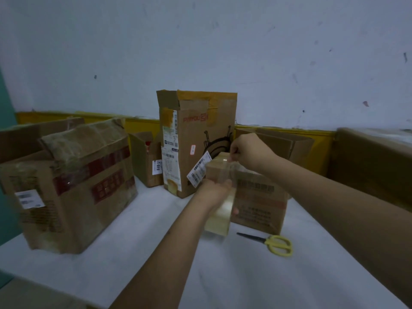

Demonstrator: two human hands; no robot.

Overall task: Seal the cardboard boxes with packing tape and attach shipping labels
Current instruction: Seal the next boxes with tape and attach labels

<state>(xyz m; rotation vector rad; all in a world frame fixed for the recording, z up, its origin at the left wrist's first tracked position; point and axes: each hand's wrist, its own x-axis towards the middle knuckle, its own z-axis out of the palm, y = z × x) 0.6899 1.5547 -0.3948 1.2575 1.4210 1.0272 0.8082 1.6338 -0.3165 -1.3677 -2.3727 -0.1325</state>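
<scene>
White tabletop [245, 275] against a pale wall [223, 41] with a yellow band along its base. Centre: tape roll [219, 216], held just above the tabletop, gripped from behind by the left hand [215, 191], fingers curled round it. Right hand [247, 152] pinches the free tape end [227, 168], a clear strip rising from the roll. Just behind the roll, a small box [260, 204]; a label [199, 171] hangs at the strip's left. Yellow-handled scissors [274, 243] lie near the small box. Tall box [191, 139] stands behind; a taped box [73, 186] sits far left.
</scene>
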